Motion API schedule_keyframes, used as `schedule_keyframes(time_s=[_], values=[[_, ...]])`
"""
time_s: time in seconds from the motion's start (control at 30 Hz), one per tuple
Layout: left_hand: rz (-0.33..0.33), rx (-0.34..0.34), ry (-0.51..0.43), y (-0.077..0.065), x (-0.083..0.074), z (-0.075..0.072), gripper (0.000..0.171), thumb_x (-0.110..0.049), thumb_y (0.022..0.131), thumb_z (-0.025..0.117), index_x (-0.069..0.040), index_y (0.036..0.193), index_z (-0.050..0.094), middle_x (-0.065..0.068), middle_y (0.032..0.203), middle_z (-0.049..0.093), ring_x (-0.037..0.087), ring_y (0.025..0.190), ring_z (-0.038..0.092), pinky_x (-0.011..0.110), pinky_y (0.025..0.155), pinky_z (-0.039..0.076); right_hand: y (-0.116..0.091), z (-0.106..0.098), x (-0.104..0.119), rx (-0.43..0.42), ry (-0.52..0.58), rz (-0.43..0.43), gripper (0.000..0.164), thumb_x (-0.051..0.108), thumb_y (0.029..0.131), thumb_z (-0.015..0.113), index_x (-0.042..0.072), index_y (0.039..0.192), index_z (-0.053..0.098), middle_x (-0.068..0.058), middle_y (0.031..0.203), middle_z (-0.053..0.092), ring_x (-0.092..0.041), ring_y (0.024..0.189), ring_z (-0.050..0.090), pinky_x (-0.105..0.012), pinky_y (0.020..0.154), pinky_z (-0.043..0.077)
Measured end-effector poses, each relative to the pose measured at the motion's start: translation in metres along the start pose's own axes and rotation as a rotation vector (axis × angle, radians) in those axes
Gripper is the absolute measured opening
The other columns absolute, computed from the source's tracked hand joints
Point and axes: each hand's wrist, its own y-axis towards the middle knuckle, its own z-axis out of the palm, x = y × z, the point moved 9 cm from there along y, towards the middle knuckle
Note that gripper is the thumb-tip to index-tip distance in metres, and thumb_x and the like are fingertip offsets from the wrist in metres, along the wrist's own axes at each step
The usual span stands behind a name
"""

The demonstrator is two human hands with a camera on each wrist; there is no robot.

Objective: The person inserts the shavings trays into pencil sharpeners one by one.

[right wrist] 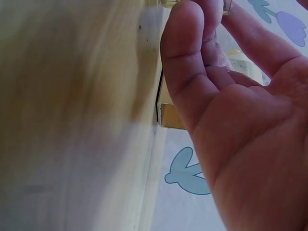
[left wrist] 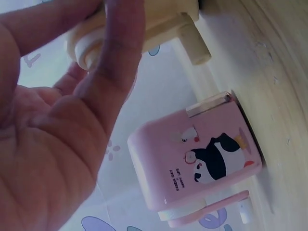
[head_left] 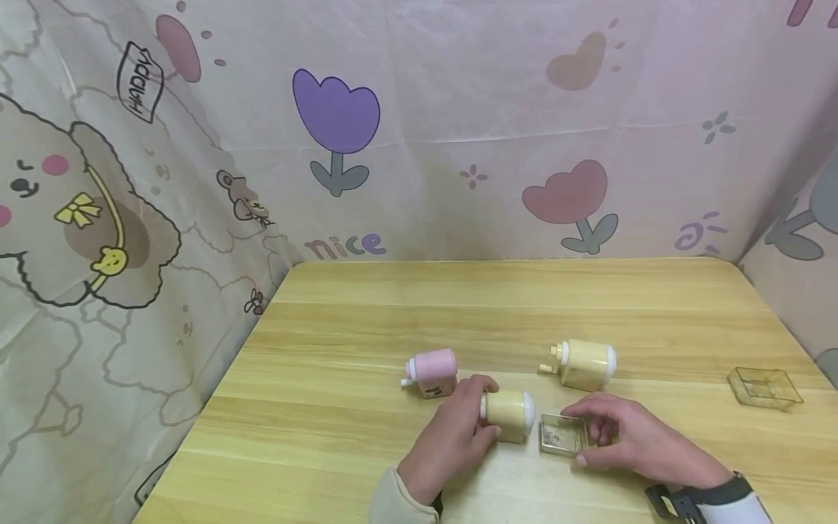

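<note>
My left hand (head_left: 456, 431) grips a yellow crank pencil sharpener (head_left: 509, 416) from its left side, with the thumb at the near side and fingers over the far side. Just right of it, a small clear shavings drawer (head_left: 560, 434) sits on the table. My right hand (head_left: 622, 435) holds that drawer by its right end, thumb at the near corner and index finger at the far one. In the right wrist view, the fingers hide most of the drawer. A pink pencil sharpener (left wrist: 192, 159) with a panda print stands beyond my left hand.
A second yellow pencil sharpener (head_left: 585, 364) stands behind the drawer, its crank pointing left. Farther right on the wooden table (head_left: 366, 313) lies another clear yellowish shavings drawer (head_left: 764, 388). A printed cloth (head_left: 445, 94) hangs along the back and sides.
</note>
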Motion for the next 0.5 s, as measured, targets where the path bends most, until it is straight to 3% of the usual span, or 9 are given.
schedule_keyframes(time_s=[0.1, 0.27, 0.4, 0.5], values=[[-0.009, 0.02, -0.038, 0.0004, 0.0003, 0.0004, 0.05, -0.009, 0.081, 0.071, -0.016, 0.123, 0.045, -0.002, 0.106, 0.05, 0.003, 0.08, 0.048, 0.019, 0.07, 0.045, 0.0002, -0.0007, 0.001, 0.001, -0.006, -0.006, 0.052, 0.025, 0.075, 0.079, 0.013, 0.122, 0.059, 0.006, 0.083, 0.054, -0.011, 0.071, 0.052, -0.026, 0.057, 0.044], [-0.001, 0.039, -0.065, 0.0018, 0.0005, 0.0038, 0.062, -0.008, 0.079, 0.073, -0.02, 0.133, 0.043, 0.004, 0.118, 0.051, 0.004, 0.082, 0.05, 0.018, 0.069, 0.045, 0.0005, -0.0014, 0.0018, 0.001, -0.02, 0.015, 0.051, 0.029, 0.075, 0.079, 0.015, 0.121, 0.06, 0.006, 0.083, 0.054, -0.01, 0.072, 0.052, -0.025, 0.058, 0.045], [0.061, 0.017, -0.001, 0.0011, -0.0035, 0.0042, 0.055, -0.013, 0.084, 0.069, -0.023, 0.133, 0.046, 0.002, 0.121, 0.053, 0.005, 0.092, 0.049, 0.019, 0.077, 0.044, 0.0003, -0.002, 0.0025, 0.0, -0.025, 0.02, 0.051, 0.03, 0.075, 0.079, 0.015, 0.12, 0.06, 0.006, 0.084, 0.054, -0.009, 0.073, 0.052, -0.026, 0.058, 0.045], [0.067, 0.013, 0.008, 0.0007, -0.0031, 0.0052, 0.05, -0.014, 0.085, 0.068, -0.023, 0.13, 0.049, 0.0, 0.121, 0.054, 0.005, 0.095, 0.048, 0.02, 0.078, 0.044, -0.0008, -0.0021, 0.0029, 0.005, -0.026, 0.016, 0.053, 0.029, 0.075, 0.079, 0.014, 0.122, 0.059, 0.005, 0.086, 0.054, -0.01, 0.074, 0.051, -0.026, 0.059, 0.045]])
